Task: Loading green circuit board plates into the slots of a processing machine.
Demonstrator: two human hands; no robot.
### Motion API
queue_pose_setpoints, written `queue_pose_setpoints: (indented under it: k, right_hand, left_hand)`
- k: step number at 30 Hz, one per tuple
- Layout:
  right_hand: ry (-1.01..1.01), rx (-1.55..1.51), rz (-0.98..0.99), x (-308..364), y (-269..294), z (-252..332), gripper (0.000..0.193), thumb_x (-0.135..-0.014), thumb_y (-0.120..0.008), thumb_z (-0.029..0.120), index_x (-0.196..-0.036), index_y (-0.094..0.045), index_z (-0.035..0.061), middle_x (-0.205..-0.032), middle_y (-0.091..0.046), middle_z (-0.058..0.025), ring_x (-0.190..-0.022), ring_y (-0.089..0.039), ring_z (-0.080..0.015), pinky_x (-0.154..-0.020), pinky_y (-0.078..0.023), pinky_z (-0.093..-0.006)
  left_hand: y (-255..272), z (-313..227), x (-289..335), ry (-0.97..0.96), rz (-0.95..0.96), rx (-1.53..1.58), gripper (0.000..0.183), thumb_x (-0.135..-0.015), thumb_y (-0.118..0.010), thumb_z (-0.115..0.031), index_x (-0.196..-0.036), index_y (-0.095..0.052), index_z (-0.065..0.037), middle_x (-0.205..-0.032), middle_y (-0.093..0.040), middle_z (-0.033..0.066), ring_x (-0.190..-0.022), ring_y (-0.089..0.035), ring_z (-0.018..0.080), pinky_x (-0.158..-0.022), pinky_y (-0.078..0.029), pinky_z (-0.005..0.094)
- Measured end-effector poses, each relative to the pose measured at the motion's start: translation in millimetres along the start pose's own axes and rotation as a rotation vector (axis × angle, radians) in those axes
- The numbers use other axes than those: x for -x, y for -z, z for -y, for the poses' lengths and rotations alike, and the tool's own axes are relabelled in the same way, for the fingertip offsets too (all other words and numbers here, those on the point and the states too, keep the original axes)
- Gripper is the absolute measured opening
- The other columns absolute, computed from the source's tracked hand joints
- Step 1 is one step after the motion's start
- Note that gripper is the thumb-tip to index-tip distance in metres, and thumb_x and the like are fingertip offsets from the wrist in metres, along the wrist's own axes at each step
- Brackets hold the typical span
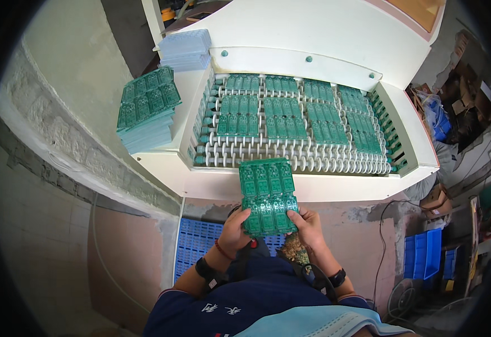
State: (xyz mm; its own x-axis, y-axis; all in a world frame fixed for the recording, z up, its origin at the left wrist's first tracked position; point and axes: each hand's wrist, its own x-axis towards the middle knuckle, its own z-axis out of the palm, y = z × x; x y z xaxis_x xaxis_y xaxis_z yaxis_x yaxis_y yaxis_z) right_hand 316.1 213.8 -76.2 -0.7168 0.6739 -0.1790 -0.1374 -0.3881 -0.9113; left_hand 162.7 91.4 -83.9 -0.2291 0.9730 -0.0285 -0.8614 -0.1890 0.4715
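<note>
A green circuit board panel (267, 188) is held in front of my body, its far edge over the front rim of a white conveyor machine (212, 182). My left hand (234, 229) grips its near left edge, thumb on top. At the near right edge my right hand (309, 227) pinches it the same way; whether more than one panel is in the grip cannot be told. Several green panels lie in rows on the machine's white roller wheels (290, 157), just beyond the held one.
On the machine's left ledge stands a stack of green panels (149, 101), with a pale blue-white stack (185, 48) behind it. A blue slatted platform (195, 247) is on the floor below. Blue bins (422, 253) and a black cable (381, 241) are at right. A rough wall (71, 135) borders the left.
</note>
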Motion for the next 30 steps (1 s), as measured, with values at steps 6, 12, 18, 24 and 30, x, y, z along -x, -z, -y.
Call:
queue_pose_setpoints:
  k: [6,12,18,24,30]
  right_hand:
    - [-0.09,0.147,0.04,-2.7,-2.3,4.7,0.024,-0.087,-0.058,0.019,-0.091,-0.061,-0.004,-0.076,-0.063,-0.0049,-0.062,-0.057,-0.0076,-0.05,-0.046,-0.0203]
    - [-0.028,0.272,0.043,-2.6,4.5,24.5,0.024,-0.086,-0.06,0.021,-0.092,-0.061,-0.0021,-0.079,-0.062,-0.0039,-0.062,-0.055,-0.0066,-0.05,-0.045,-0.019]
    - [-0.108,0.442,0.047,-1.0,6.8,29.5,0.016,-0.083,-0.063,0.015,-0.085,-0.063,-0.0007,-0.062,-0.057,-0.0001,-0.051,-0.049,-0.0034,-0.045,-0.037,-0.016]
    - [-0.133,0.25,0.0,-4.7,19.9,23.3,0.013,-0.084,-0.061,0.012,-0.083,-0.062,-0.0005,-0.062,-0.056,0.0001,-0.048,-0.046,-0.0023,-0.04,-0.032,-0.0157]
    - [-0.068,0.29,0.011,-8.3,-3.8,19.1,0.015,-0.084,-0.061,0.013,-0.085,-0.062,-0.0022,-0.064,-0.058,-0.0014,-0.048,-0.049,-0.0058,-0.042,-0.037,-0.0183]
  left_hand:
    - [1.9,-5.9,-1.9,-0.031,-0.072,0.008,0.034,-0.09,-0.039,-0.009,-0.121,-0.042,0.004,-0.114,-0.054,0.0144,-0.102,-0.055,0.0229,-0.089,-0.044,0.0364]
    - [5.4,-12.8,0.8,-0.096,-0.138,-0.09,0.034,-0.087,-0.04,-0.004,-0.12,-0.044,0.004,-0.113,-0.055,0.0155,-0.1,-0.057,0.0239,-0.086,-0.047,0.0359]
    - [9.0,-21.3,4.7,-0.091,-0.116,-0.191,0.034,-0.088,-0.041,-0.003,-0.121,-0.043,0.004,-0.114,-0.054,0.0141,-0.101,-0.056,0.0221,-0.086,-0.046,0.0343]
    - [14.9,-26.9,4.0,-0.105,-0.076,-0.187,0.033,-0.089,-0.04,-0.003,-0.121,-0.042,0.005,-0.115,-0.053,0.0138,-0.102,-0.055,0.0213,-0.087,-0.046,0.0339]
    - [16.8,-22.1,3.1,-0.098,-0.072,-0.235,0.035,-0.088,-0.043,-0.001,-0.122,-0.04,0.005,-0.115,-0.053,0.0138,-0.102,-0.055,0.02,-0.086,-0.047,0.033]
